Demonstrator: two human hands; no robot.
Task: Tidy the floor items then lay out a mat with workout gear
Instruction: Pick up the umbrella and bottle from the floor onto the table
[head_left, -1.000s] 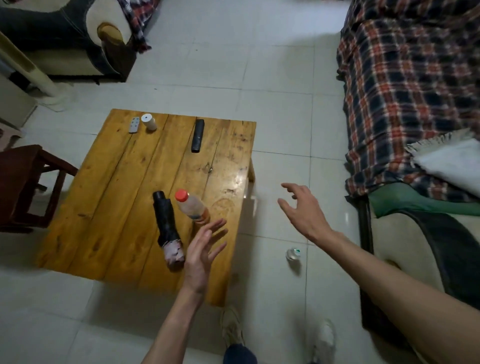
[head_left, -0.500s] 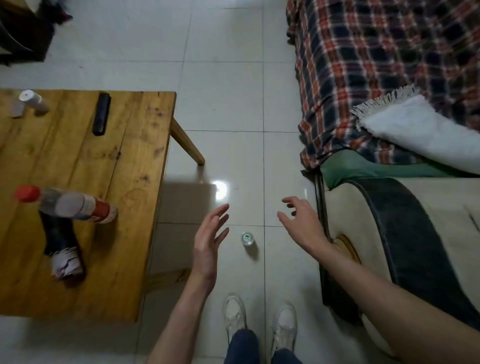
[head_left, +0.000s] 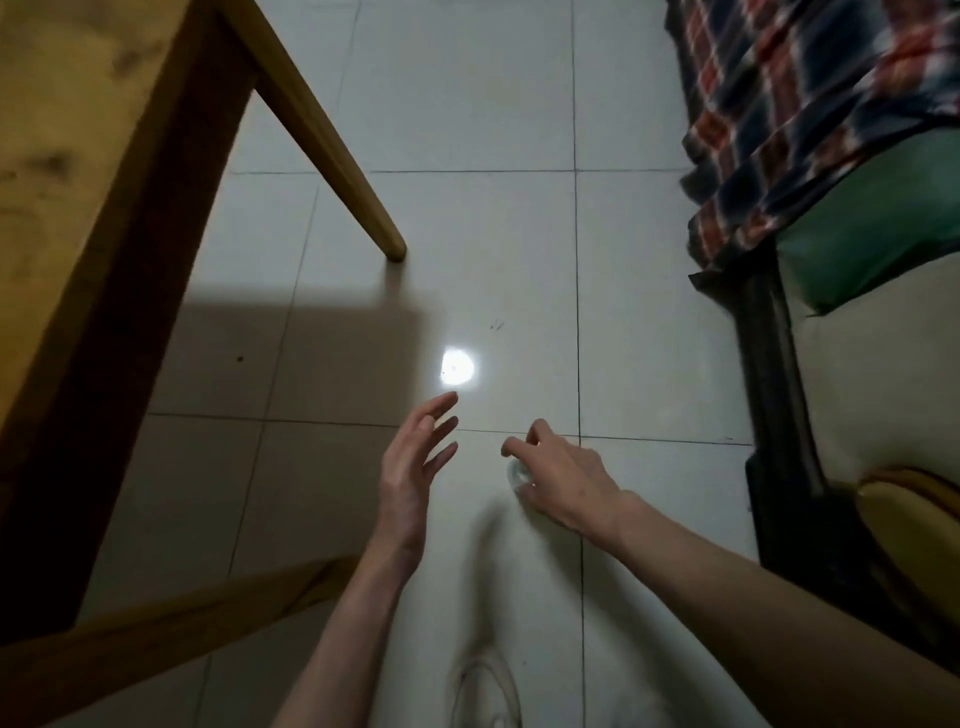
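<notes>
A small clear bottle (head_left: 518, 475) stands on the white tiled floor (head_left: 519, 260), mostly hidden under my right hand (head_left: 563, 480). That hand is low over the bottle, with thumb and fingers curled around it and touching it. My left hand (head_left: 413, 467) hovers just to the left of it, palm turned inward, fingers spread and holding nothing. Neither a mat nor workout gear is in view.
The wooden coffee table (head_left: 78, 197) fills the left side, with its slanted leg (head_left: 332, 135) reaching toward the middle of the floor. A sofa with a plaid blanket (head_left: 810, 104) and a green cushion (head_left: 872, 234) lines the right. My white shoe (head_left: 485, 691) is at the bottom.
I have bent down close to the floor and the view has dropped past the tabletop. My right hand has moved left and down onto the small bottle. My left hand stays open beside it.
</notes>
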